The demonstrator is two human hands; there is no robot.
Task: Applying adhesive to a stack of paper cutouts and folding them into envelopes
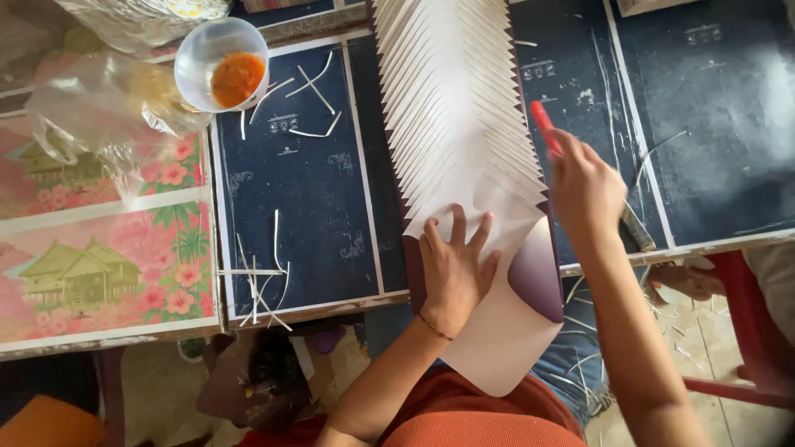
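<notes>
A long fanned row of overlapping white paper sheets (451, 91) runs up the dark board (315, 190). My left hand (454, 269) lies flat, fingers spread, on the nearest sheet (505, 323), whose corner curls up and shows a dark maroon underside (537, 277). My right hand (585, 189) is closed on a red-handled tool (542, 124) at the right edge of the fanned stack; the tool's working end is hidden behind the hand.
A clear plastic cup with orange paste (222, 64) stands at the back left beside crumpled plastic bags (103, 99). Thin white paper strips (261, 285) litter the board. A floral tablecloth (99, 265) covers the left. A red stool (745, 331) is at right.
</notes>
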